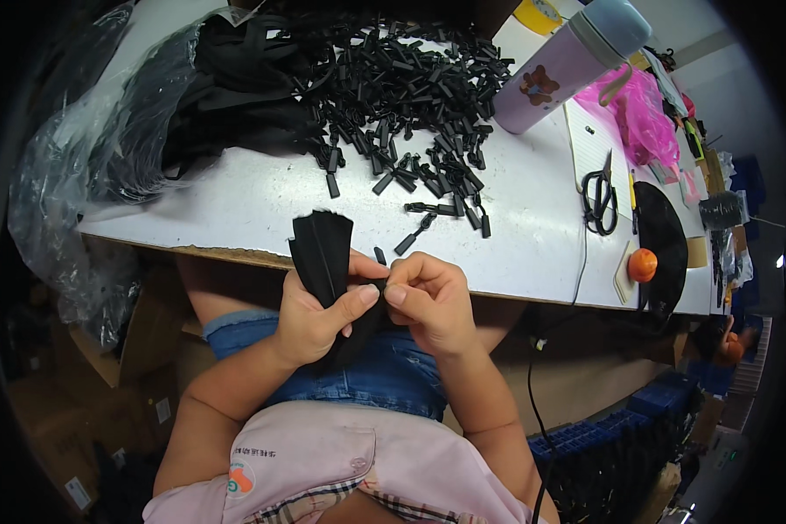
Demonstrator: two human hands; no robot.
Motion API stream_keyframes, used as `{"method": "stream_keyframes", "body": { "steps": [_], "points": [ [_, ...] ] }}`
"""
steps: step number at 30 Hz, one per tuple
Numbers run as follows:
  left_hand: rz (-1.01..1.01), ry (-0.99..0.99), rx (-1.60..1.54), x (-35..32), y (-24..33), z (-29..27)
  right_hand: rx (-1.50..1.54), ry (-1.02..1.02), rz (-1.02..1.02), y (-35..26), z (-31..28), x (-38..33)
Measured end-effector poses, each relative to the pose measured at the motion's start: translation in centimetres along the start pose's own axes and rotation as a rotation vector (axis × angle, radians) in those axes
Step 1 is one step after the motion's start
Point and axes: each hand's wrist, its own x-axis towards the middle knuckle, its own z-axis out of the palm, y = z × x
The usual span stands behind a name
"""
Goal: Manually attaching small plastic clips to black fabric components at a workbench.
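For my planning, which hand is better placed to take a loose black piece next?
Probably the right hand: the nearest piece lies just beyond it, while the left hand holds black strips.

Both bare arms are bending at the elbow, the left forearm [227, 384] and the right forearm [491, 384] slanting inward and up toward the near edge of the table [533, 227]. The left hand [313, 321] is sitting just on the near side of that edge, closing in a grip with its thumb stretching toward the other hand. Beside it at the edge, the right hand [438, 301] is pinching thumb against index finger, its remaining fingers curling inward, the two hands' fingertips almost meeting.
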Motion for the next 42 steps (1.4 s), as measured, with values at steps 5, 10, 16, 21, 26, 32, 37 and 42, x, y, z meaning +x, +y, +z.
{"method": "stream_keyframes", "body": {
  "steps": [5, 10, 16, 21, 26, 32, 37, 42],
  "points": [
    [0.092, -0.073, 0.097, 0.3, 0.1, -0.3, -0.028, -0.033, 0.143, -0.7, 0.0, 0.0],
    [0.047, 0.005, 0.074, 0.1, -0.4, 0.0, -0.478, 0.160, -0.345, 1.6, 1.1, -0.6],
    [0.144, 0.065, 0.152, 0.1, -0.3, 0.9, -0.744, 0.236, -0.570, 2.6, 1.3, -0.6],
    [0.087, 0.000, 0.128, -0.2, -0.3, 0.3, -0.345, 0.051, -0.215, 1.6, 1.0, -0.9],
    [0.069, -0.069, 0.157, -0.1, 0.2, 0.0, -0.180, 0.021, -0.106, 1.5, 1.0, -1.2],
    [-0.023, -0.066, 0.024, 0.0, 0.4, -0.2, -0.689, 0.084, -0.603, 2.1, 0.9, -0.8],
    [0.100, -0.049, 0.151, -0.1, 0.1, -0.2, -0.674, 0.050, -0.400, 0.4, 1.0, -0.3],
    [0.029, 0.050, 0.175, 0.4, -0.2, -0.9, -1.008, -0.137, -0.391, 0.8, 0.8, -0.3]
  ]
}}
